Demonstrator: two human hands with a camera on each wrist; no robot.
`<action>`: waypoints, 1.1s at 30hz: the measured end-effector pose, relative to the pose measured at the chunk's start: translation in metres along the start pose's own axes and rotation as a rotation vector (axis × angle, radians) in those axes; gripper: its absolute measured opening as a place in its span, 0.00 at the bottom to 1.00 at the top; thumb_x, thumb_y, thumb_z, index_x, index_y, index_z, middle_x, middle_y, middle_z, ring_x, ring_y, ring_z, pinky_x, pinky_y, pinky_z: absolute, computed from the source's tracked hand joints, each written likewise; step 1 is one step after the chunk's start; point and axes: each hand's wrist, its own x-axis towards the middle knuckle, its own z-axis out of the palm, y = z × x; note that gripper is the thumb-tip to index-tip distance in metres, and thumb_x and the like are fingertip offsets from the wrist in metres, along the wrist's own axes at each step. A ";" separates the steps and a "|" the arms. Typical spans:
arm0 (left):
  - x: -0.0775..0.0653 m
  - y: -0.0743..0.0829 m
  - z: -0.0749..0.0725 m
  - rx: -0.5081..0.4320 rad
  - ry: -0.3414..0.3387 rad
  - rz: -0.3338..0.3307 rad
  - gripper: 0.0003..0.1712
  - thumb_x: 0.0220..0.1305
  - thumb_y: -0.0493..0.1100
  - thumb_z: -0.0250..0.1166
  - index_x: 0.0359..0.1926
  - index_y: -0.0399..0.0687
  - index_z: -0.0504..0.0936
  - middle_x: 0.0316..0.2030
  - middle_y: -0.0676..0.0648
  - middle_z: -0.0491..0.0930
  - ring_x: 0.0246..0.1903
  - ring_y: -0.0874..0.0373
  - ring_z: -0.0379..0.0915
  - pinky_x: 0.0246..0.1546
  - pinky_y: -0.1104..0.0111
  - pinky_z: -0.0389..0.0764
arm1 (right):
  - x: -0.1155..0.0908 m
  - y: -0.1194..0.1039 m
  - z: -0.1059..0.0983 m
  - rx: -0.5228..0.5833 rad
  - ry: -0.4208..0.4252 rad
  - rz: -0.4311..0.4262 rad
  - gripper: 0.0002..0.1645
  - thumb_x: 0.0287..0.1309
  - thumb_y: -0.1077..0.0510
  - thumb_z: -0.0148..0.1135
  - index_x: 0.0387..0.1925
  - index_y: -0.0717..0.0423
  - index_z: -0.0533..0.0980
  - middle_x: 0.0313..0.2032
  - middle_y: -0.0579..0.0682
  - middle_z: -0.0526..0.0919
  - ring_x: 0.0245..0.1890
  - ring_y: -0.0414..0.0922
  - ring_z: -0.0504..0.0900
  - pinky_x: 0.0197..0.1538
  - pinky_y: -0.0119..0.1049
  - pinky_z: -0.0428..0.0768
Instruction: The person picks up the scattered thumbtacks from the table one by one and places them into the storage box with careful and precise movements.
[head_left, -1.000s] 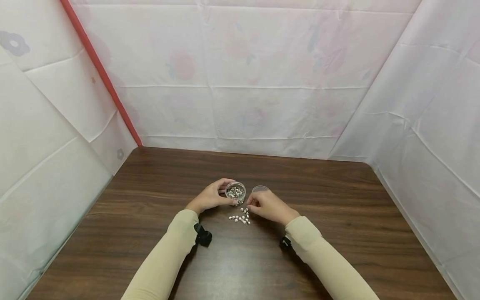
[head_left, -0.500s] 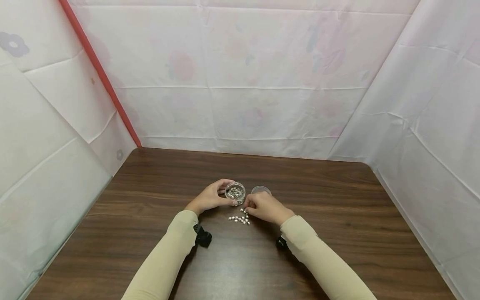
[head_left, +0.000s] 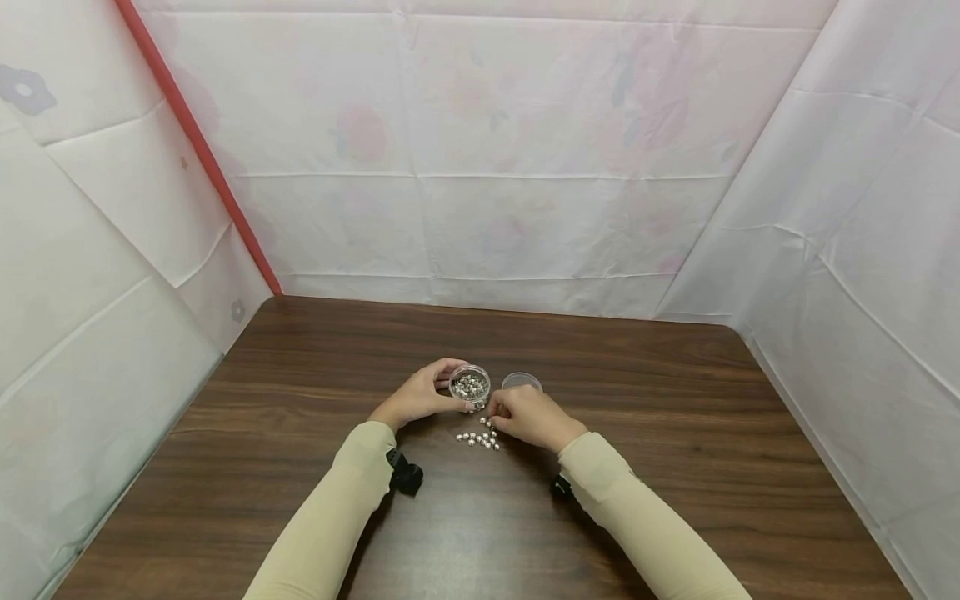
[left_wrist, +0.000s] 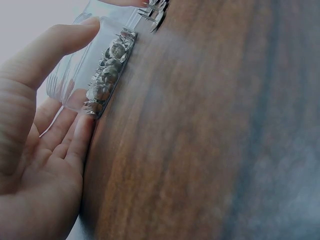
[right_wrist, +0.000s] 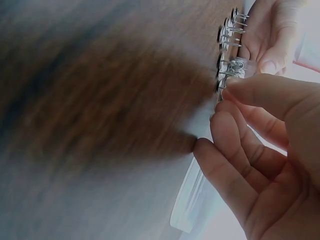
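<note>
Gripping the clear jar is the left hand; we are seeing its thumb pressing the near side and its fingers curving around the far side. The right hand is holding its thumb and fingertips close together just right of the jar, at the loose thumbtacks; we are unable to tell whether it is pinching one. These silver tacks are lying on the near side of the jar, several showing points upward. The jar is standing on the table, holding more thumbtacks. We are recording a clear round lid lying right of the jar, partly hidden behind the right hand. Pale sleeves are covering both arms, with a black device sitting at each wrist. The brown wood-grain table is bearing everything. Beyond it, pale flowered sheeting is hanging, with a red strip running down at far left.
</note>
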 end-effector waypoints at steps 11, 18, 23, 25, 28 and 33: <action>-0.001 -0.001 0.001 0.002 0.023 -0.001 0.40 0.42 0.48 0.77 0.59 0.59 0.70 0.52 0.49 0.74 0.52 0.56 0.68 0.56 0.52 0.71 | 0.000 0.000 0.000 -0.018 0.004 -0.005 0.03 0.54 0.60 0.62 0.30 0.47 0.80 0.18 0.37 0.74 0.19 0.33 0.69 0.23 0.29 0.72; 0.000 -0.001 0.001 0.000 0.022 -0.011 0.40 0.42 0.48 0.77 0.58 0.61 0.70 0.52 0.50 0.74 0.52 0.57 0.69 0.56 0.54 0.71 | -0.001 -0.001 0.000 -0.027 0.006 -0.002 0.04 0.55 0.61 0.61 0.29 0.48 0.80 0.19 0.37 0.75 0.19 0.33 0.70 0.24 0.29 0.73; -0.001 0.003 0.000 -0.006 0.012 -0.011 0.41 0.43 0.47 0.77 0.60 0.56 0.70 0.53 0.46 0.74 0.53 0.54 0.68 0.57 0.52 0.70 | -0.001 0.000 0.000 -0.027 0.010 0.003 0.04 0.56 0.60 0.60 0.28 0.48 0.78 0.20 0.38 0.75 0.20 0.32 0.70 0.24 0.29 0.73; -0.004 0.012 -0.001 -0.014 0.000 0.002 0.41 0.44 0.45 0.76 0.61 0.50 0.69 0.54 0.42 0.73 0.54 0.50 0.68 0.57 0.50 0.69 | -0.001 0.001 0.000 -0.020 0.013 0.000 0.04 0.56 0.60 0.60 0.28 0.49 0.78 0.20 0.39 0.76 0.19 0.32 0.70 0.24 0.29 0.74; -0.009 0.025 -0.003 -0.015 -0.019 0.005 0.41 0.46 0.43 0.75 0.62 0.44 0.68 0.55 0.38 0.72 0.55 0.46 0.67 0.58 0.49 0.69 | -0.001 0.003 -0.001 0.002 0.014 0.005 0.04 0.57 0.60 0.60 0.27 0.50 0.78 0.20 0.39 0.76 0.19 0.32 0.70 0.24 0.29 0.74; -0.013 0.034 -0.004 -0.003 -0.037 -0.006 0.41 0.47 0.43 0.74 0.62 0.43 0.67 0.56 0.37 0.72 0.55 0.47 0.67 0.57 0.51 0.70 | -0.001 0.005 -0.002 0.047 0.008 0.009 0.04 0.57 0.59 0.60 0.28 0.49 0.78 0.22 0.39 0.77 0.20 0.32 0.71 0.26 0.29 0.75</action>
